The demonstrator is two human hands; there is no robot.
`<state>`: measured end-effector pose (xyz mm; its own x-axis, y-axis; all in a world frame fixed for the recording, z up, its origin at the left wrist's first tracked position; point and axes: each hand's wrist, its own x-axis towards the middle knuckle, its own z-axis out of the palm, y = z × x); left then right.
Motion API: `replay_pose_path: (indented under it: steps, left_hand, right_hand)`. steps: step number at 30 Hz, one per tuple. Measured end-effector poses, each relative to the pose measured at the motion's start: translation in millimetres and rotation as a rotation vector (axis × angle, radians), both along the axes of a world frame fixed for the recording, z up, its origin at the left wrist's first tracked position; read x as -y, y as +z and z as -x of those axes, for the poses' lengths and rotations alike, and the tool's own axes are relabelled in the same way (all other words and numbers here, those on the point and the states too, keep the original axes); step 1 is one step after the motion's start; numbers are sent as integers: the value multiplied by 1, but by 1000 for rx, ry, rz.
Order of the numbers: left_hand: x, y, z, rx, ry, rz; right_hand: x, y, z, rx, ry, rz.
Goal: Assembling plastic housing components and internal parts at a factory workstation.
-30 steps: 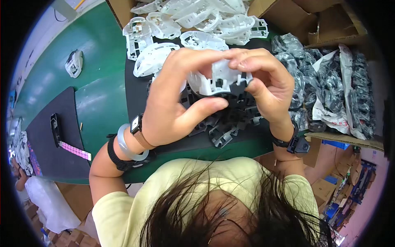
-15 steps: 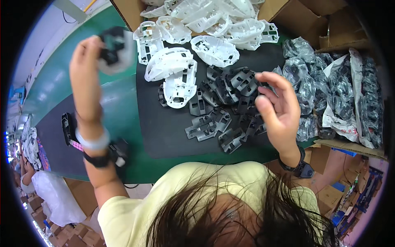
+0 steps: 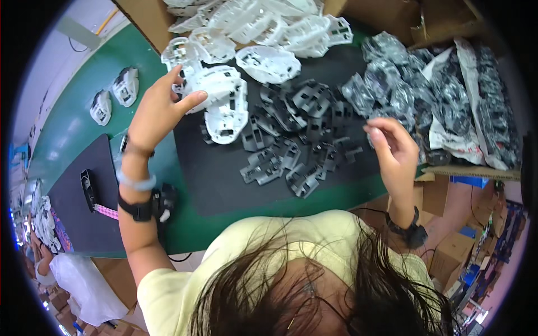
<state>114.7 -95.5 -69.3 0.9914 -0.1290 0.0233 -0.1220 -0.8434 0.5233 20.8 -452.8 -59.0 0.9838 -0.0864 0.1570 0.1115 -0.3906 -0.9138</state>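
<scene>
My left hand (image 3: 157, 112) is open, thumb and forefinger apart, beside a white plastic shell (image 3: 216, 84) that overlaps another white shell (image 3: 227, 120). Nothing shows between its fingers. At the right, my right hand (image 3: 397, 157) has curled fingers with the thumb tip close to them; whatever they may hold is hidden. It is between a pile of black plastic parts (image 3: 314, 101) and the clear-bagged parts (image 3: 386, 78). Two white shells with black parts fitted in, one nearer (image 3: 101, 107) and one farther (image 3: 126, 87), lie on the green tabletop at the left.
More white shells (image 3: 269, 25) spill from a cardboard box (image 3: 148, 25) at the back. A dark mat (image 3: 207, 185) lies under the pile. On another mat (image 3: 67, 207) at the left are a black part (image 3: 88, 187) and a pink strip (image 3: 106, 211). A carton edge (image 3: 476, 172) borders the right.
The left hand has let go of a white shell with a black part, now on the green tabletop, and moved right and nearer. My right hand moved away from the black pile, its fingers curling.
</scene>
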Motion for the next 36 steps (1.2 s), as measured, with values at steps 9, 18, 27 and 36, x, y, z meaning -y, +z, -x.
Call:
replay_pose_path:
  steps: [9,18,27,36]
  left_hand:
    - [15,9,-8,110,-33,-61]
    - [60,33,63,151,-42,810]
    - [124,14,67,284,-216,907]
    - [127,16,74,341,-172,918]
  right_hand:
    - [-12,-12,-22,-75,-114,748]
    - [-22,-6,-9,-26,-197,502]
    - [-96,42,-19,568,57,175]
    - [-103,31,-12,688,-18,207]
